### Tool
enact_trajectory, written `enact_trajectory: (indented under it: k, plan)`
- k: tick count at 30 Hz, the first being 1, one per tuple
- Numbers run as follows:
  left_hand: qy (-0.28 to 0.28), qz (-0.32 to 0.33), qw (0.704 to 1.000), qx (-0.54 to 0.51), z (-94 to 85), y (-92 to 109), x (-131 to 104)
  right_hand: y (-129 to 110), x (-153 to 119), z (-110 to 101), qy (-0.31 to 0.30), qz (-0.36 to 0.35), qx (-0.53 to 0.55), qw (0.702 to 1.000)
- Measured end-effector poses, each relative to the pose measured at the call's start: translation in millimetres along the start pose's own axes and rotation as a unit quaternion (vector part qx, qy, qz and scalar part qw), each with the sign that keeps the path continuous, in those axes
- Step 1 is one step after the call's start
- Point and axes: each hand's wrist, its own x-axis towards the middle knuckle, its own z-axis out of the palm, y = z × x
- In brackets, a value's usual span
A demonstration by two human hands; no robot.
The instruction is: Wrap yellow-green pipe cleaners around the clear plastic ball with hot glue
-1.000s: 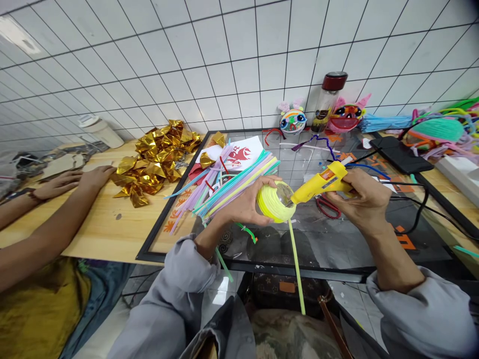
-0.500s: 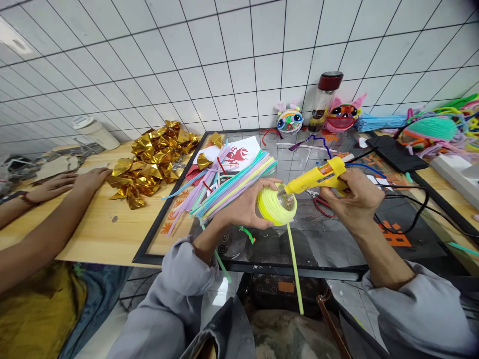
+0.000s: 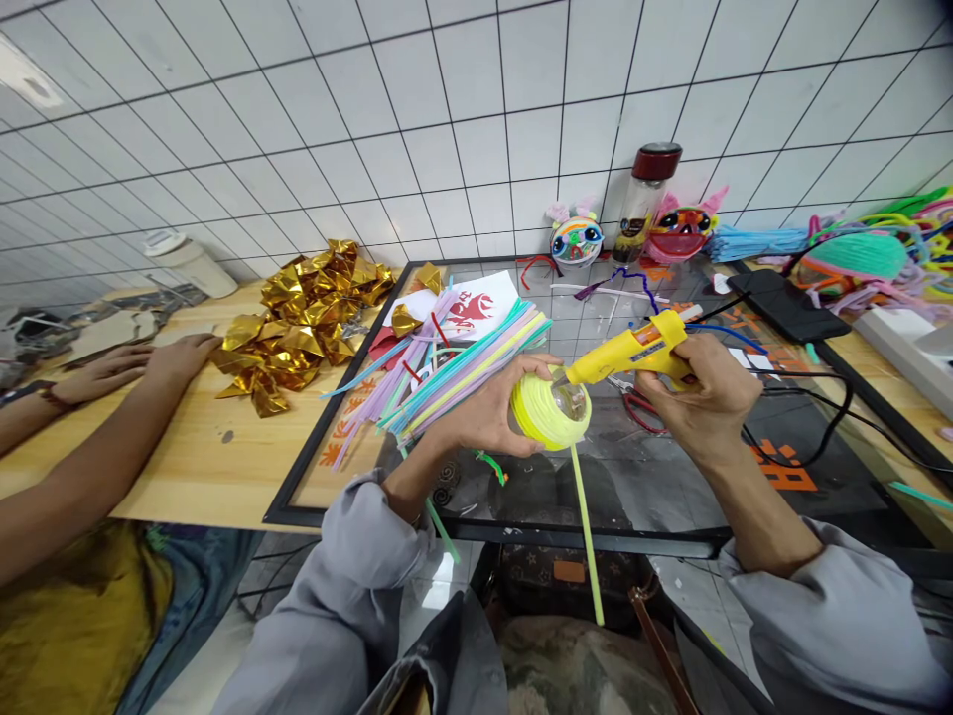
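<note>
My left hand point(image 3: 497, 405) is wrapped round the side of a clear rounded cup point(image 3: 545, 422) coiled with yellow pipe cleaner. A loose pale yellow-green pipe cleaner end point(image 3: 587, 536) hangs from it past the table's front edge. My right hand point(image 3: 707, 387) grips a yellow hot glue gun point(image 3: 632, 350) by its handle, and the nozzle points at the cup's rim; whether it touches cannot be made out. Under the gun, red-handled scissors point(image 3: 641, 412) lie on the glass board. Left of the cup is a bundle of pastel pipe cleaners point(image 3: 476, 362).
A co-worker's hands point(image 3: 179, 362) rest on the table at left beside crumpled gold foil point(image 3: 298, 328). Along the wall stand a decorated white animal head point(image 3: 577, 240), a glass bottle point(image 3: 636, 214) and a pink animal head point(image 3: 681, 230). A black phone point(image 3: 787, 306) and cables point(image 3: 849, 397) lie right.
Almost nothing differs. My right hand and the glue gun have shifted very slightly; my left hand still holds the coiled cup in the same place.
</note>
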Motion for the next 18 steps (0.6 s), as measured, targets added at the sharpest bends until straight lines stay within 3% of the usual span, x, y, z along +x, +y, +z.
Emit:
enact_trajectory:
  k: [8,18]
  plan:
    - [-0.002,0.0,1.0,0.003,-0.7,-1.9,-0.2,3.7,2.8,-5.4,-0.046,0.016,0.059,0.997]
    - [-0.005,-0.009,1.0,0.003,-3.0,0.1,-0.3,7.5,12.1,-11.6,-0.053,-0.049,0.114,0.991]
